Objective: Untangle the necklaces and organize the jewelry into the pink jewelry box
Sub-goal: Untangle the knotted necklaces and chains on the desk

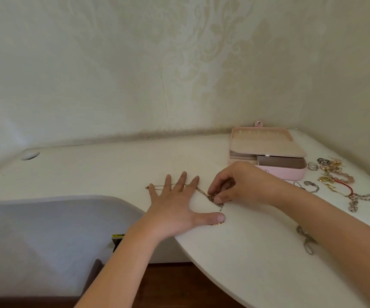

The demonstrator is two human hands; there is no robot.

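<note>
I see the left hand [175, 205] lying flat on the white desk [235, 258], its fingers [180, 181] straight and spread, pressing a thin gold necklace chain [157, 186] down against the surface. The chain runs out past the little finger on one side and rightward to a small tangle [220, 205] on the other.

There the right hand [237, 183] works with curled fingers [219, 199], thumb and forefinger pinching the knotted part just above the desk.

The pink jewelry box [288, 173] stands open at the back right of the desk, just behind the right hand, with its beige lining showing. To the right of it lies loose jewelry: rings [312, 166], a pink bead bracelet [344, 177], a red cord [344, 185] and a chunky silver chain [362, 197]. Another silvery chain [307, 241] lies beside my view of the right forearm.
</note>
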